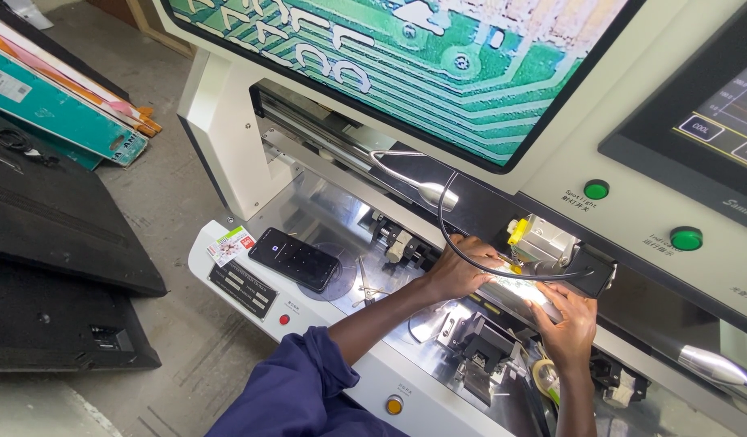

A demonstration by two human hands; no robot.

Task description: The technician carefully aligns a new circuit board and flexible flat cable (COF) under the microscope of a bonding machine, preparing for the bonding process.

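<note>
- The left hand (456,271) rests on the metal bed (325,212) of a white bench machine (228,121), fingers curled together and pressed down at the left end of a brightly lit strip (523,293); whether they pinch anything I cannot tell, since the fingertips are hidden
- The right hand (569,324) lies flat at the right end of the same strip, fingers close together and pressing down, apparently to keep it steady under the small head (543,241) with a yellow piece that hangs just above it
- The strip sits between the two hands, near the middle of the bed; a black cable (448,226) loops over the left hand toward the head, and a bendy lamp (428,192) points down at the spot, likely to light the work
- A dark phone (294,258) lies on the left of the bed, out of the way of the hands, with a small white and red card (231,243) just beside it
- On the near front edge sit a dark label plate (244,288), a red button (284,319) and an orange button (394,405)
- On the far panel are two green round buttons (596,189), each with small print beneath; above, a big screen (406,57) shows a magnified green circuit board
- Flat dark panels (58,218) and a teal box (58,113) lie on the floor to the left
</note>
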